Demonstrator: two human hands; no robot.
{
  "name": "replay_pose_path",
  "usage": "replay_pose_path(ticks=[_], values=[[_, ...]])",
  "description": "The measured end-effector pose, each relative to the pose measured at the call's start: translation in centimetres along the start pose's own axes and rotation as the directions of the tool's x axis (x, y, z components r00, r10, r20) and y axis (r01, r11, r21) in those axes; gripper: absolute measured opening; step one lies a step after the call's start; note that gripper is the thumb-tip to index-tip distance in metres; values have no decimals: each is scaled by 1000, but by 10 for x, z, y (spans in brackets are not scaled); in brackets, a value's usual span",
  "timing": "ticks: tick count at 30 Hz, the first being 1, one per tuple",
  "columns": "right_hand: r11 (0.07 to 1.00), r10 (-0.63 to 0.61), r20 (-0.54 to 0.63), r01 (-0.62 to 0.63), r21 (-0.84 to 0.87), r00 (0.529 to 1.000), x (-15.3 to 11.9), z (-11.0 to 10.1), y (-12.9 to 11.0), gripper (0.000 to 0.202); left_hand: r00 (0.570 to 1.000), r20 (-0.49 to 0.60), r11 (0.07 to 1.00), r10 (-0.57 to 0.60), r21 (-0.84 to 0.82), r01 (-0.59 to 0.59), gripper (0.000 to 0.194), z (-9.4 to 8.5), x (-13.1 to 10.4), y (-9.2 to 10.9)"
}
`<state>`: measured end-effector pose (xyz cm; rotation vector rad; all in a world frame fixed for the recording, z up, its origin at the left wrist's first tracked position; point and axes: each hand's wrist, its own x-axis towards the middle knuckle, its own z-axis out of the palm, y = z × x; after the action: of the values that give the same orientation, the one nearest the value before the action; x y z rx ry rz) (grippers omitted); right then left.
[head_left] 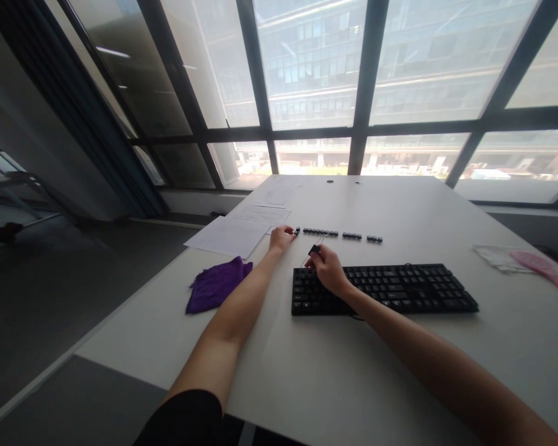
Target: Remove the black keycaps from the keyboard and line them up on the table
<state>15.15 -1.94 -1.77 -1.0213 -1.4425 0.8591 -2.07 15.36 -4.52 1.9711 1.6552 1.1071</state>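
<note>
My left hand [281,238] reaches to the left end of a line of small black keycaps [351,236], its fingers closed on a keycap [297,231] there. More keycaps stand to the right of it in separate groups. My right hand [328,269] is over the left part of a black keyboard [400,288]. Between its thumb and fingers is a black binder clip [314,249] with wire handles, one pointing up toward the keycaps. The hand hides the upper left keys beneath it.
A folded purple cloth [217,286] lies left of my left forearm. Sheets of paper [230,235] spread along the table's left edge. To the right are a pink brush-like item [537,261] and a clear bag [495,257]. Large windows [314,68] stand behind the white table [279,365].
</note>
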Motion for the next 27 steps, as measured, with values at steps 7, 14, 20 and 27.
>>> replay_pose_path(ticks=[7, 14, 20, 27], values=[[999, 26, -5, -25, 40, 1000, 1, 0, 0, 17, 1000, 8, 1000, 10, 10, -10, 20, -1, -2, 4], [1000, 12, -62, -11, 21, 998, 0, -1, -2, 16, 1000, -11, 1000, -12, 7, 12, 18, -11, -7, 11], [996, -31, 40, 34, -84, 999, -3, 2, -2, 12, 996, -51, 998, 67, 0, -67, 17, -33, -25, 50], [976, -70, 109, 90, -198, 992, -7, 4, -7, 14, 961, 169, 976, 219, -34, -217, 25, -63, -108, 84]])
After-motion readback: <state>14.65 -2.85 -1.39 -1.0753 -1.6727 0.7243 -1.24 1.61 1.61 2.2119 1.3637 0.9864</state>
